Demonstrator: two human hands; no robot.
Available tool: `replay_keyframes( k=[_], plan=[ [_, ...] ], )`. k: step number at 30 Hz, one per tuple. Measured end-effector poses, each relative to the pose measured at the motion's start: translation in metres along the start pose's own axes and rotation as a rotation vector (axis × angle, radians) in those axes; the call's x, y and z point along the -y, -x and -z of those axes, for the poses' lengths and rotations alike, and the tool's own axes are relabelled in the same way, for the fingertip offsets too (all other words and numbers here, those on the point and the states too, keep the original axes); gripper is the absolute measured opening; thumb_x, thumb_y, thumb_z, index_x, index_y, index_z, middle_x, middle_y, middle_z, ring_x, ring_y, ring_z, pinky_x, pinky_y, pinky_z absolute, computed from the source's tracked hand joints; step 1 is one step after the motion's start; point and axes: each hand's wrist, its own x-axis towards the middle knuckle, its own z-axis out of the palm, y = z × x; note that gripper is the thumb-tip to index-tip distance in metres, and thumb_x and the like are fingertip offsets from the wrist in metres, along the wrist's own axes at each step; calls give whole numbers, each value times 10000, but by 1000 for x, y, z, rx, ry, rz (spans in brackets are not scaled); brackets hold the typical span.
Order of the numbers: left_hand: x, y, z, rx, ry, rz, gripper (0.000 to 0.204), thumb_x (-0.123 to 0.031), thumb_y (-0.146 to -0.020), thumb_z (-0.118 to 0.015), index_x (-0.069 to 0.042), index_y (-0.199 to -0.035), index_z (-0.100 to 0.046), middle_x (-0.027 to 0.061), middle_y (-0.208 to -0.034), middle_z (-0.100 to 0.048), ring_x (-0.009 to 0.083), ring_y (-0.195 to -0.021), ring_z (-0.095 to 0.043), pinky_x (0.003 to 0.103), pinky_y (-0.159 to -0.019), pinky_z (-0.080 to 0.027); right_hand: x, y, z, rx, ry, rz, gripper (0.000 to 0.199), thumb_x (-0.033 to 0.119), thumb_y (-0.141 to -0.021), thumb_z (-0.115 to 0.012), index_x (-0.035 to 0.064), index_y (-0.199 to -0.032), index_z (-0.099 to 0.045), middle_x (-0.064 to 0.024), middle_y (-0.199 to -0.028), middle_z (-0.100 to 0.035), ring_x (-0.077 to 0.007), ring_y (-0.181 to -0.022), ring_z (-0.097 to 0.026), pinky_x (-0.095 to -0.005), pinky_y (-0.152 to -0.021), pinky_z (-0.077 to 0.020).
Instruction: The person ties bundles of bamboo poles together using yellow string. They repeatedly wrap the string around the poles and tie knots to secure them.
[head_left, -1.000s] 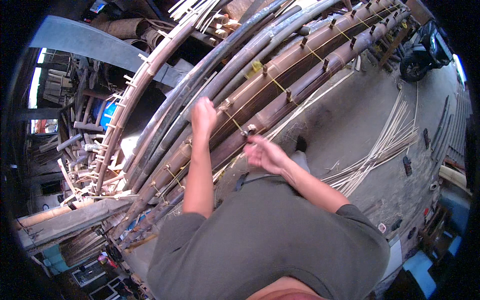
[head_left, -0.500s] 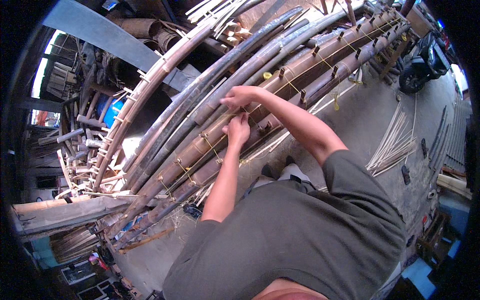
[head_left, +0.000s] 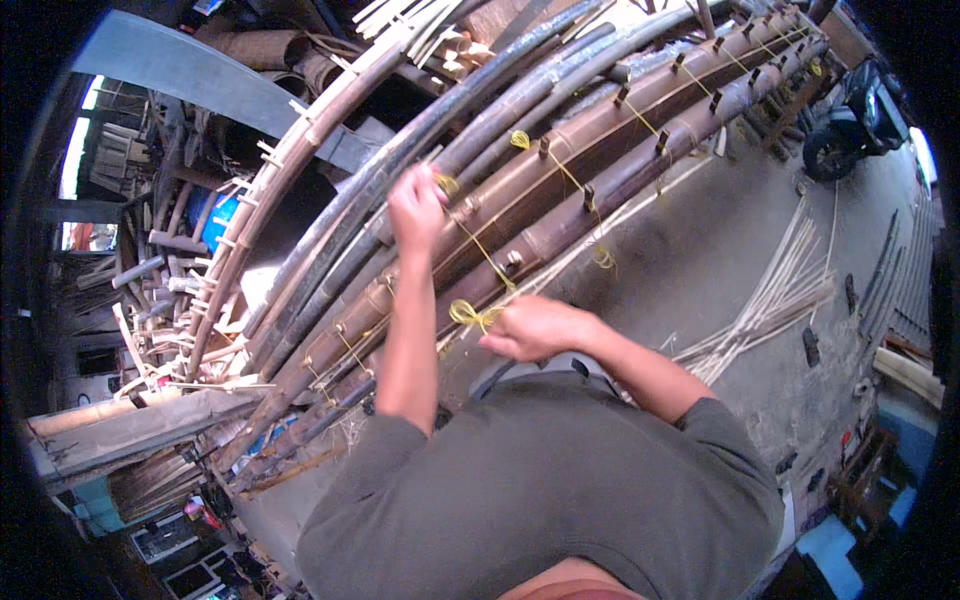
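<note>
Two long brown bamboo poles run diagonally in front of me, the far pole (head_left: 590, 128) and the near pole (head_left: 625, 168), with short pegs standing in them. Thin yellow cord (head_left: 487, 252) crosses between the two poles. My left hand (head_left: 415, 210) is raised over the far pole, fingers closed on a small bit of yellow cord (head_left: 446, 184). On the near side, in front of my body, my right hand (head_left: 540, 328) is closed around a looped bundle of yellow cord (head_left: 468, 314). Its fingertips are partly hidden.
Grey bamboo poles (head_left: 480, 140) lie beyond the brown ones. A curved pole with light pegs (head_left: 290, 165) stands farther left. Thin strips (head_left: 765, 295) lie on the floor at right, near a parked motorbike (head_left: 850, 130). Another yellow cord bundle (head_left: 520, 139) hangs on the far pole.
My hands were together at the far pole and are now apart. The left has moved up and left; the right has come down toward my body with the looped cord.
</note>
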Motion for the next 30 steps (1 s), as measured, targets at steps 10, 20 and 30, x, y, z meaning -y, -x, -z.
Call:
replay_keyframes(
  k=[10,20,30],
  plan=[
    [154,-36,7,278,-352,88,385,-336,-936,-445,-48,-1091,-649,239,-1059,-645,410,-1015,-610,471,-875,-478,-35,-38,-95,-175,524,-167,211,248,-807,-600,43,-854,-612,-216,-912,-654,-348,-885,-637,-467,-782,-496],
    [165,151,146,507,-278,13,276,-276,-901,-528,-29,-998,-603,226,-969,-660,413,-924,-626,496,-820,-470,20,-87,-219,-538,-1710,-382,203,282,-942,-542,125,-1047,-614,-26,-924,-664,-165,-866,-629,-334,-807,-516],
    [141,169,130,137,-276,66,358,-382,-936,-488,-92,-1084,-635,225,-962,-662,433,-943,-617,527,-814,-463,57,-259,-105,-466,281,-117,590,546,-955,-367,40,-943,-670,-191,-917,-677,-340,-881,-645,-392,-807,-499]
  ],
)
